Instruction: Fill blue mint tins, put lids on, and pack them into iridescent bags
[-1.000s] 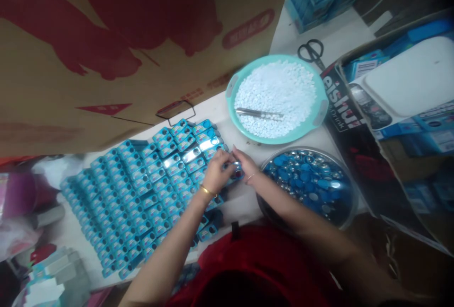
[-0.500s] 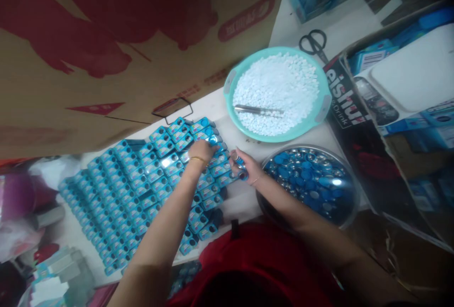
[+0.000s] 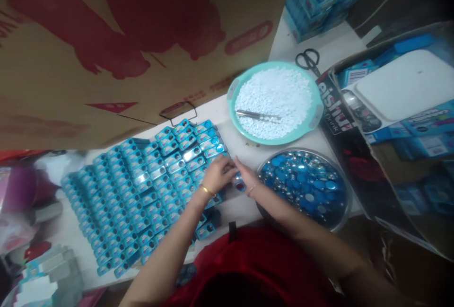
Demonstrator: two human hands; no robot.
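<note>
Both hands meet at right edge of box array (image 3: 149,193). Left hand (image 3: 217,175) and right hand (image 3: 246,176) pinch one small blue box (image 3: 240,184) together, probably so both can work it. Box sits just right of array, left of metal bowl (image 3: 345,212) of blue caps. Teal basin (image 3: 317,118) of white pellets beyond array's right end, within reach. Scissors (image 3: 308,59) farther back.

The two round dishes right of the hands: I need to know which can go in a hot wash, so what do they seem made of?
The teal basin holding white pellets looks like matte moulded plastic: even colour, with grey handle tabs on its rim. The bowl of blue caps looks like polished metal, probably steel: its rim is silvery and shines.
</note>
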